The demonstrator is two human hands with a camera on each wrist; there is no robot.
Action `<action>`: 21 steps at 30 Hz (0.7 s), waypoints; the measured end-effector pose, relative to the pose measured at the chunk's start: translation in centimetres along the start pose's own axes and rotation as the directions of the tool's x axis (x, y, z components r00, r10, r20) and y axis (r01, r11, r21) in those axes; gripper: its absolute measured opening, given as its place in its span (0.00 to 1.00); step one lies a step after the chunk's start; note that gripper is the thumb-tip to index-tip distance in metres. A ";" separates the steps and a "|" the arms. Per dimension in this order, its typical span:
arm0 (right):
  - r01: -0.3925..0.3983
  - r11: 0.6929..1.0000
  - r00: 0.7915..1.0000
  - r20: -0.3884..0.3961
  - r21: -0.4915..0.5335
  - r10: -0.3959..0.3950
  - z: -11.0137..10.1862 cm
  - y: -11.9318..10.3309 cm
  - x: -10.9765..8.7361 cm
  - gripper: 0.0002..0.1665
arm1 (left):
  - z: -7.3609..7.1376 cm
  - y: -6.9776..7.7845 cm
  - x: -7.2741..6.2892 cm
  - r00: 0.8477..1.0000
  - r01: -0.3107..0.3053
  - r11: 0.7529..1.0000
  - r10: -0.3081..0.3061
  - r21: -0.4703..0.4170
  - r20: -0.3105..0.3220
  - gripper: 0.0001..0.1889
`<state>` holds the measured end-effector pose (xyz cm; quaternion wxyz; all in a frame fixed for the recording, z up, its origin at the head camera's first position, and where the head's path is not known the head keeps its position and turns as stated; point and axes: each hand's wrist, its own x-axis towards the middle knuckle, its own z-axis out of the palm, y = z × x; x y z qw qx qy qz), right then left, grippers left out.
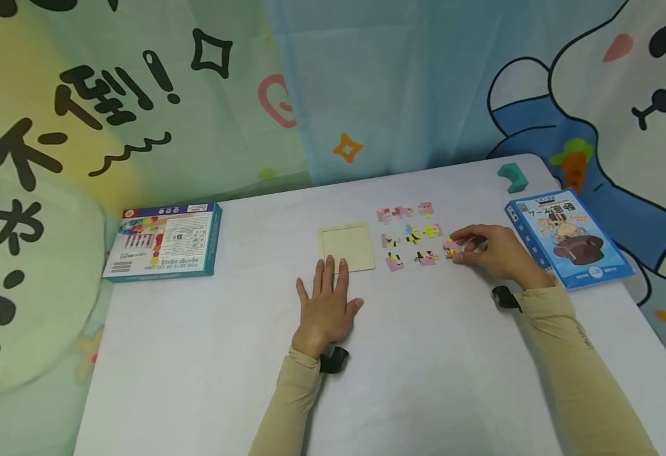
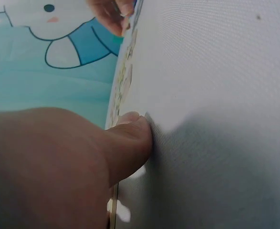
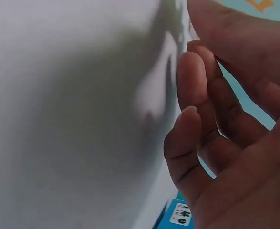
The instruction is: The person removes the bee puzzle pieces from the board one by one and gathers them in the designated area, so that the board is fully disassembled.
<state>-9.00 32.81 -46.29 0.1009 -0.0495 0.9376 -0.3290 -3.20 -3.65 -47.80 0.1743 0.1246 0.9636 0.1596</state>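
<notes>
My left hand point(image 1: 326, 310) lies flat with its fingers spread, the fingertips at the near edge of a pale wooden puzzle tray point(image 1: 346, 247). In the left wrist view the thumb point(image 2: 130, 148) rests along the white surface. To the tray's right, several pink and yellow jigsaw pieces point(image 1: 414, 236) are laid out in loose rows. At the right end of these rows, my right hand point(image 1: 495, 253) pinches a jigsaw piece point(image 1: 450, 248) between thumb and fingers, low at the table. The right wrist view shows curled fingers point(image 3: 192, 78), but that piece is hidden there.
A blue picture box point(image 1: 572, 237) lies just right of my right hand. Behind it is a teal curved block point(image 1: 513, 177) near the table's back corner. A flat boxed set point(image 1: 164, 242) lies at the far left. A printed curtain point(image 1: 378, 82) hangs behind the white table point(image 1: 207, 367).
</notes>
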 end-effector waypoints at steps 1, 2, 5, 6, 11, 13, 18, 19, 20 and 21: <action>0.001 1.000 1.000 0.004 0.004 -0.001 0.1 0.1 0.0 0.24 | 0.0 0.0 0.0 1.000 0.000 1.000 0.000 -0.004 0.001 0.42; 0.002 1.000 1.000 0.009 0.009 -0.002 0.3 0.2 0.0 0.24 | -0.1 0.0 0.0 1.000 -0.001 1.000 0.001 -0.007 -0.004 0.42; 0.001 1.000 1.000 0.000 0.012 -0.001 0.6 0.4 0.1 0.24 | -0.2 0.0 -0.1 1.000 -0.002 1.000 0.002 -0.012 -0.002 0.42; -0.001 1.000 1.000 -0.002 0.013 0.001 0.6 0.4 0.1 0.24 | -0.2 0.0 -0.1 1.000 0.000 1.000 0.000 -0.009 0.005 0.42; -0.010 1.000 1.000 0.005 0.012 0.010 0.7 0.5 0.0 0.25 | 0.0 -0.2 -0.1 1.000 0.002 1.000 -0.001 -0.010 0.013 0.42; -0.005 1.000 1.000 0.006 0.012 0.005 0.9 0.4 0.0 0.25 | 0.1 -0.2 -0.1 1.000 -0.001 1.000 0.001 -0.013 0.006 0.42; 0.017 1.000 1.000 -0.001 0.007 -0.017 1.3 0.1 0.4 0.24 | -0.2 -0.4 -0.1 1.000 0.010 1.000 -0.010 0.011 0.011 0.42; 0.020 1.000 1.000 -0.004 0.005 -0.020 1.4 0.0 0.4 0.24 | -0.3 -0.4 -0.1 1.000 0.009 1.000 -0.009 0.014 0.007 0.42; 0.019 1.000 1.000 -0.005 0.002 -0.019 1.4 -0.1 0.5 0.24 | -0.4 -0.3 -0.2 1.000 0.009 1.000 -0.009 0.017 0.006 0.42; 0.016 1.000 1.000 -0.004 0.000 -0.016 1.5 -0.1 0.6 0.24 | -0.6 -0.3 -0.2 1.000 0.008 1.000 -0.008 0.019 0.005 0.42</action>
